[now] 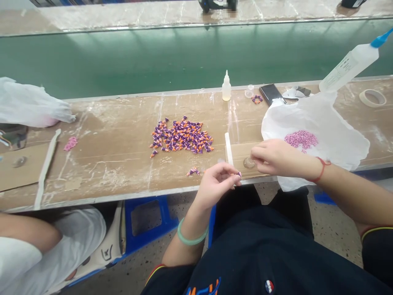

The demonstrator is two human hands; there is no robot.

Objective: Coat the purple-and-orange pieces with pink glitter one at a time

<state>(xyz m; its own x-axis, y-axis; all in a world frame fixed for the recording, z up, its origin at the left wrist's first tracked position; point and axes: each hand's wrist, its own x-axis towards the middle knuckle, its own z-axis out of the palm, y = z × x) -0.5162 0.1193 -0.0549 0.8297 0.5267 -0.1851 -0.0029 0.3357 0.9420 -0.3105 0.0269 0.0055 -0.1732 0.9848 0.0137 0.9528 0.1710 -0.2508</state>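
Between the thumb and fingers of my left hand [217, 183] is a small purple piece [239, 174], held just past the table's front edge. My right hand [273, 157] is closed in a pinch beside a small round clear dish [248, 163] on a piece of cardboard; whatever its fingertips hold is hidden. A white strip [229, 149] lies between the two hands. Left of them sits a small cluster of purple and orange pieces [193, 171]. Farther back spreads a large pile of the same purple-and-orange pieces [184, 136].
Tiny pink pieces [301, 139] lie on a white sheet [340, 139] at right. Behind stand a dropper bottle [226, 88] and a large tilted bottle [350, 67], near a phone [272, 94], a ring of pieces [257, 99] and a tape roll [372, 98]. Another person's arm [27, 231] is at left.
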